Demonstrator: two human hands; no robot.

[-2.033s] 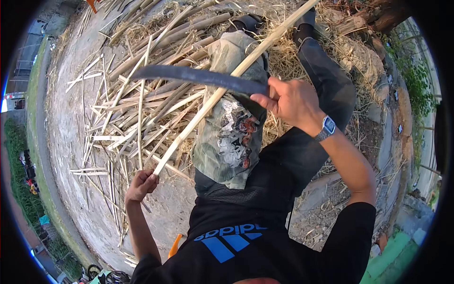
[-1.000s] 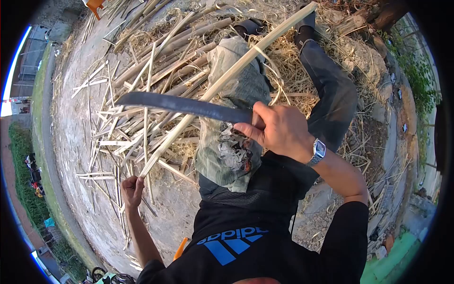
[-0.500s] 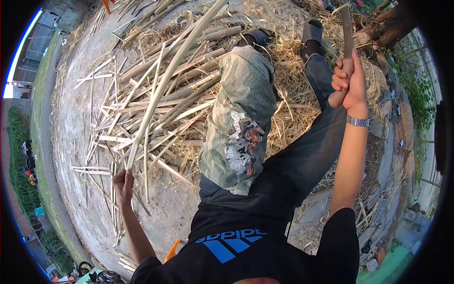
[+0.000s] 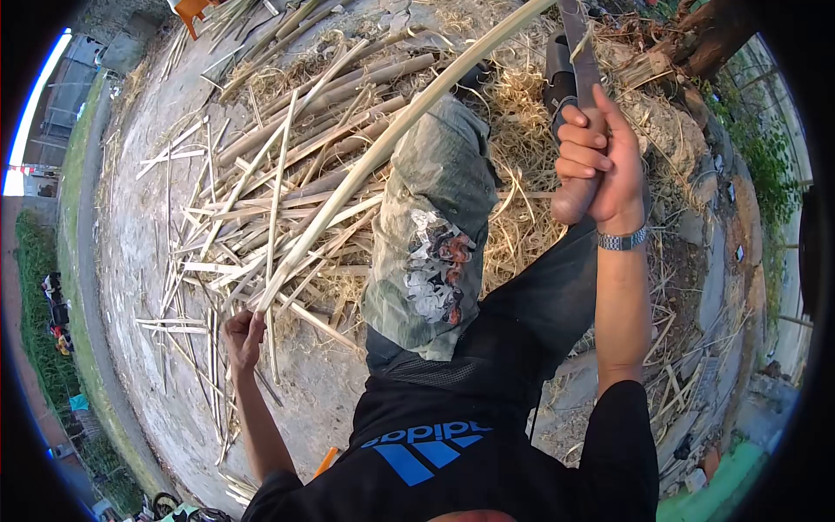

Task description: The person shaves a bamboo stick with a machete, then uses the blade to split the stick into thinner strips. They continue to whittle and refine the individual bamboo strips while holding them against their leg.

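Note:
My left hand point(image 4: 244, 337) is closed on the lower end of a long pale bamboo strip point(image 4: 376, 155). The strip slants up to the right, above the camouflage cloth point(image 4: 430, 209) on my thigh, and its far end reaches the blade of the knife. My right hand point(image 4: 602, 165) is wrapped round the wooden handle of that long knife point(image 4: 581, 52), with the dark blade pointing up and away from me. Whether the blade touches the strip cannot be told.
Bamboo poles and split strips point(image 4: 287, 187) lie heaped on the ground left of my leg. Curly shavings point(image 4: 522, 174) spread between my legs. A tree trunk point(image 4: 718, 43) stands at the upper right. Part of an orange object point(image 4: 191, 10) shows at the upper left.
The strip has tilted over to the right, its far end now near the blade. My right hand has moved left with the knife, and my left hand has shifted slightly right.

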